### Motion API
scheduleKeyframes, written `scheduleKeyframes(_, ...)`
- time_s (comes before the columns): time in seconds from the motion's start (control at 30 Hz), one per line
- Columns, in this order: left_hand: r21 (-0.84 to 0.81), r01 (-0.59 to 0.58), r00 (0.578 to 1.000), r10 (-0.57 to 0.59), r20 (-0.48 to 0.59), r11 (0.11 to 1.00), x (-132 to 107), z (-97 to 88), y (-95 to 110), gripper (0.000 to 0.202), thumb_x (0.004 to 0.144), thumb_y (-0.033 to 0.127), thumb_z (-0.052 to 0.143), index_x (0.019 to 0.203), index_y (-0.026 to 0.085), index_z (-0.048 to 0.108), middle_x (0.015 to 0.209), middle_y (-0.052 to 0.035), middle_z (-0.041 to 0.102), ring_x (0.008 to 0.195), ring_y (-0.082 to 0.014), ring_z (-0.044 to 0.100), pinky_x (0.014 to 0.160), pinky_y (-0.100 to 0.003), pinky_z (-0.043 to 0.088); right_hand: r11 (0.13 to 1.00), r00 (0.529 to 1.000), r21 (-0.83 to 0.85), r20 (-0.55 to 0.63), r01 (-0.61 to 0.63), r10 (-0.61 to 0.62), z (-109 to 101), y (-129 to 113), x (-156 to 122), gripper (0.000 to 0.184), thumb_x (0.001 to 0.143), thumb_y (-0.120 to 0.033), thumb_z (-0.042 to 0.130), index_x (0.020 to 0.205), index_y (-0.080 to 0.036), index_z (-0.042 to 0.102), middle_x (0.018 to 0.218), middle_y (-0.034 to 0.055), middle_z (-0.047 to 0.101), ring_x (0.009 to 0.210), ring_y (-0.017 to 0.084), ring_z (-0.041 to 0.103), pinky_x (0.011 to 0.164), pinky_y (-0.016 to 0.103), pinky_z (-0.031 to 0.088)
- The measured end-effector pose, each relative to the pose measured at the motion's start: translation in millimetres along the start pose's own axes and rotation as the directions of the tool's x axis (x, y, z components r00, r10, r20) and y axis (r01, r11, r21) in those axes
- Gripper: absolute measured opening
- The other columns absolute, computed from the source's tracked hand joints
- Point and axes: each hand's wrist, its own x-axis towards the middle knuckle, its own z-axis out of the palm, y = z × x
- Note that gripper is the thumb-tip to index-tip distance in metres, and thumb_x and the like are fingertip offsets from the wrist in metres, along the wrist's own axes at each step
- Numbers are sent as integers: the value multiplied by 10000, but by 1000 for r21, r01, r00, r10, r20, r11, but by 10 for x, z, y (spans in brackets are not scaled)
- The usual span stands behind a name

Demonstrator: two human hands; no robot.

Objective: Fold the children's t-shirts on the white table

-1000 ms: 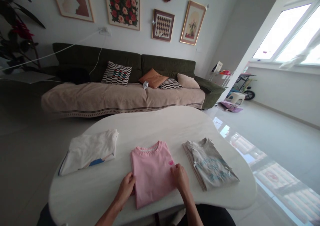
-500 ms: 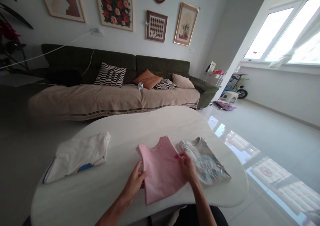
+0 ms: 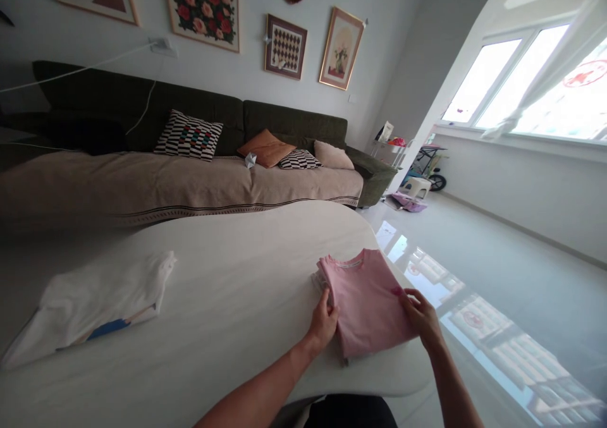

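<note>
White folded tee w/ a blue print sits on the left of the white table, well apart from everything else. Behind it: dark green sofa w/ a beige throw over the seat. Cushions on it: b&w checkered one, orange one, another b&w, beige one. Framed pics on the wall, incl. a rose print & a diamond-pattern one. Big window on the right, glossy floor.

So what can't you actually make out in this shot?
- Grey garment: head view, only a sliver shows under the pink shirt.
- Left hand and right hand: fingertips hidden at the shirt's edges.
- White shirt: blue print hidden by its fold.
- Table: near edge cut off.
</note>
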Motion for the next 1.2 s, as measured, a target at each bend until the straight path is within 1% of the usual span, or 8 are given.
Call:
scheduleKeyframes(0.3,-23,176,983,-174,62,984,-68,-100,-207,418,715,297,580,1075,154,421,804,-67,617,695,-176,597,635,-309,473,979,996,-179,-9,-94,94,122,255,76,638,601,-621,512,1009,-132,541,857,158,656,759,273,610,681,391,459)
scheduleKeyframes(0.43,-22,218,969,-214,121,976,-141,-136,-157,389,692,309,604,1000,179,405,762,-37,608,650,-169,596,580,-304,467,842,978,-527,-89,114,-188,402,57,61,712,696,-591,437,1258,-156,413,1267,193,444,1118,352,436,894,498,330)
scheduleKeyframes(0.5,-14,228,964,-223,146,974,-192,-187,-129,406,673,334,624,980,187,403,736,-24,613,641,-168,597,576,-297,452,696,942,-663,45,277,-332,685,-143,22,668,743,-594,388,1315,-252,348,1401,106,286,1243,339,286,953,505,271)
scheduleKeyframes(0.6,-3,241,957,-237,169,970,-299,-358,-87,454,645,378,638,980,194,393,721,-13,620,626,-166,601,549,-273,424,560,887,-690,317,459,-336,1174,-413,-45,564,811,-574,287,1335,-367,272,1455,1,171,1313,316,126,994,528,193)
scheduleKeyframes(0.8,107,207,969,-219,112,972,-759,-1116,54,430,685,407,565,1024,220,378,805,-32,637,690,-153,623,530,-216,394,456,890,-769,433,448,-144,1772,-416,-90,517,834,-572,189,1322,-419,259,1451,-12,186,1299,371,141,951,620,167)
scheduleKeyframes(1.0,268,82,987,-40,-157,960,-1270,-2209,254,419,752,439,469,1096,219,376,868,-45,652,774,-158,635,601,-232,452,472,911,-780,328,411,-251,1604,-360,209,589,795,-604,224,1330,-366,283,1448,24,192,1308,371,93,943,636,167)
scheduleKeyframes(1.07,389,-6,934,144,-328,921,-1350,-2582,289,399,771,452,441,1086,208,409,875,-53,654,818,-170,632,674,-265,478,509,927,-782,238,359,-289,1500,-292,325,639,773,-600,255,1336,-301,303,1439,71,207,1308,374,87,935,647,165)
scheduleKeyframes(1.2,750,-6,712,529,-461,661,-1413,-3143,334,309,783,392,437,1023,213,510,1025,-72,626,977,-195,583,866,-335,447,580,933,-733,245,356,-264,1406,-67,463,589,714,-602,314,1233,-353,440,1375,79,333,1290,362,186,904,641,222)
